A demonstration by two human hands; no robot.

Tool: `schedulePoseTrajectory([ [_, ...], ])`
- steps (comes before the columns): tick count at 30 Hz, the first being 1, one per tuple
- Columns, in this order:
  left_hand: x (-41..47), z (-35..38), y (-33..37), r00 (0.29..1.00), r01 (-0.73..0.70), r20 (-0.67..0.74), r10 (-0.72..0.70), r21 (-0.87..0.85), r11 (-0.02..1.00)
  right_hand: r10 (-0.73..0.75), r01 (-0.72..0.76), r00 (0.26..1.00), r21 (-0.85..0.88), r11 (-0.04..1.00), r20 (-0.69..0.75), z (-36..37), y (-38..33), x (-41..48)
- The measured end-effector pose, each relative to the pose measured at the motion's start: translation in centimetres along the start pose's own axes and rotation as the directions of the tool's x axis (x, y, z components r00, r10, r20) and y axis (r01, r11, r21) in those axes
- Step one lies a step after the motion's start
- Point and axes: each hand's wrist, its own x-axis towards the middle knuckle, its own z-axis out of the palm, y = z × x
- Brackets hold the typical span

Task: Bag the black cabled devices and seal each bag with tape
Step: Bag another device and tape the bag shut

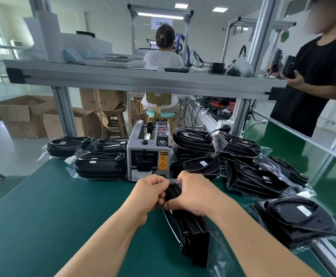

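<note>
The left hand [151, 193] is curled, its fingers and thumb pinching the upper end of a clear plastic bag [215, 246] that holds a flat black cabled device [191, 232]. The right hand [195, 194] grasps the same end from the other side, fingers wrapped over the top and knuckles facing the camera. The two hands nearly touch, with a strip of black casing and crinkled film showing between them. The bagged device stands on its edge on the green matted worktop [63, 216], leaning toward the person, its lower end near the front right of the mat. Whether any tape is on the bag cannot be told, as the fingers cover the fold.

Just beyond the hands stands a grey boxy electric tape dispenser [149, 154] with a yellow caution label on its front. To its left lie three bagged black devices [101, 164] with coiled cables on top, close together at the far edge of the worktop. To its right a loose heap of bagged black devices [243, 162] overlaps and stacks up. One more black device in a bag [294, 216] lies alone by the right edge, beside the aluminium rail.

A person in a black shirt [318, 76] stands at the right, holding dark objects. Another person in white [163, 56] sits facing away behind the aluminium shelf [143, 78].
</note>
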Motion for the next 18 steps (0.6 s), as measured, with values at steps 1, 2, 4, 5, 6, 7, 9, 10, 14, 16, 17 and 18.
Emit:
schedulePoseTrajectory([
  [1, -0.4, -0.3, -0.3, 0.999, -0.028, -0.026, 0.028, 0.004, 1.0, -0.006, 0.006, 1.0, -0.022, 1.0, 0.011, 0.0, -0.1, -0.1],
  [2, -0.8, -0.8, -0.6, 0.996, -0.062, -0.067, 0.063, 0.014, 0.998, -0.014, 0.015, 1.0, -0.039, 0.999, 0.018, 0.1, -0.3, -0.2],
  [4, -1.6, -2.1, -1.2, 0.975, -0.131, -0.169, 0.142, 0.075, 0.989, -0.026, 0.028, 0.999, -0.061, 0.998, 0.034, 0.2, -0.3, -0.5],
  [5, -2.1, -2.9, -1.5, 0.962, -0.152, -0.213, 0.174, 0.113, 0.982, -0.026, 0.029, 0.999, -0.066, 0.997, 0.046, 0.1, -0.2, -0.7],
  [6, -2.5, -3.7, -2.0, 0.949, -0.163, -0.248, 0.195, 0.143, 0.976, -0.025, 0.029, 0.998, -0.065, 0.997, 0.06, -0.1, 0.0, -0.8],
  [7, -3.0, -4.5, -2.4, 0.939, -0.167, -0.276, 0.208, 0.165, 0.972, -0.025, 0.029, 0.997, -0.054, 0.998, 0.076, -0.3, 0.2, -0.9],
  [9, -3.9, -5.8, -3.1, 0.929, -0.157, -0.303, 0.214, 0.2, 0.967, -0.037, 0.037, 0.991, -0.001, 0.999, 0.128, -0.9, 0.7, -1.2],
  [10, -4.3, -6.3, -3.3, 0.931, -0.146, -0.297, 0.211, 0.226, 0.963, -0.057, 0.051, 0.985, 0.039, 0.998, 0.164, -1.3, 0.8, -1.4],
  [14, -5.1, -8.4, -4.0, 0.974, -0.176, -0.078, 0.211, 0.316, 0.932, -0.253, 0.119, 0.893, 0.348, 0.93, 0.371, -2.5, -0.2, -2.6],
  [16, -5.7, -9.5, -3.6, 0.958, -0.226, 0.22, 0.185, 0.181, 0.957, -0.368, 0.112, 0.802, 0.487, 0.866, 0.47, -2.6, -1.3, -3.0],
  [17, -6.1, -9.9, -3.3, 0.909, -0.246, 0.372, 0.19, 0.11, 0.963, -0.417, 0.114, 0.763, 0.532, 0.839, 0.494, -2.4, -1.8, -3.0],
  [18, -6.6, -10.4, -3.2, 0.847, -0.276, 0.486, 0.215, 0.056, 0.959, -0.454, 0.117, 0.735, 0.566, 0.816, 0.503, -2.3, -2.3, -2.9],
])
